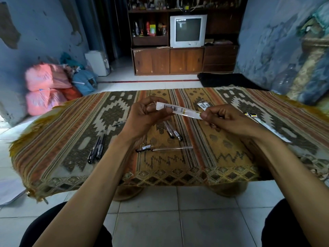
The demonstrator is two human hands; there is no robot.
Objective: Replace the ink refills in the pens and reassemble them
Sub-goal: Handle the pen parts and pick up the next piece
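A white refill packet [179,110] with a barcode is held above the patterned table. My left hand [147,114] pinches its left end and my right hand [222,118] pinches its right end. Below them on the cloth lie two pen barrels [173,133] side by side. A dismantled pen with a clear barrel [163,149] lies crosswise nearer to me. A cluster of black pens [97,150] rests at the left of the table.
The woven cloth [222,157] covers the low table. More refill packets [203,105] lie behind my right hand, and a long white packet [272,131] lies at the right. Pink bags [44,90] sit on the floor at left, a cabinet with a television [187,31] behind.
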